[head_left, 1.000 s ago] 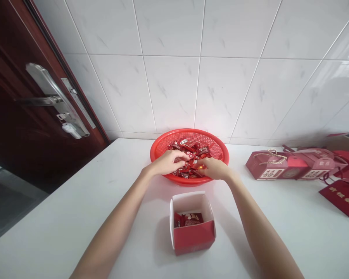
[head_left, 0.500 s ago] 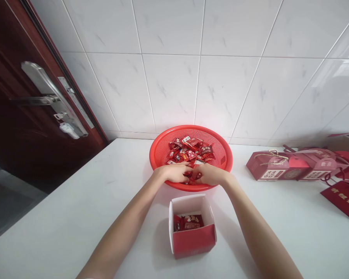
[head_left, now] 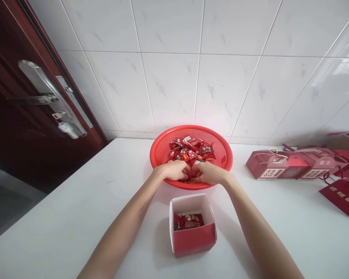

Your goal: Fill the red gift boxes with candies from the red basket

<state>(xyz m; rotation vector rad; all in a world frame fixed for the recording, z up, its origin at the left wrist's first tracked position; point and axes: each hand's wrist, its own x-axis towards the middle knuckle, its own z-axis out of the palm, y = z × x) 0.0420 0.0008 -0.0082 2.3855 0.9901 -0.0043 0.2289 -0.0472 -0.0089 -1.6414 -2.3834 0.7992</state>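
Nearest: open-topped box [head_left: 194,241] upright on the white worktop [head_left: 75,209], between the two forearms, red outside on the near face, white inside, a few red packets [head_left: 193,221] lying low in it, gold print on one. Neither hand is touching it. Off to the right, a dark red piece [head_left: 341,198] with gold characters, cut off by the frame edge. Just past the box: left hand [head_left: 174,170] and right hand [head_left: 208,173], both over the near side of the red basket [head_left: 155,155], fingertips down among the wrapped sweets [head_left: 192,149]. Fingers on both are curled inward, roughly half closed, the two sets close together. Bits of red wrapper show at the fingertips; can't tell whether either hand has a firm hold on anything or is just touching, tips are buried. Sweets are heaped mid-basket, mostly red wrappers, one with a white label; perforated basket wall shows bare around the far side. Right of the basket, well apart: row of pink-red boxes [head_left: 296,164], cord handle on the near-left one, pale square labels with characters. Brown carton [head_left: 344,142] behind them at the right edge. Far left: dark red door [head_left: 6,128], metal handle plate, keys hanging at it. Back: white tiled wall [head_left: 171,85].
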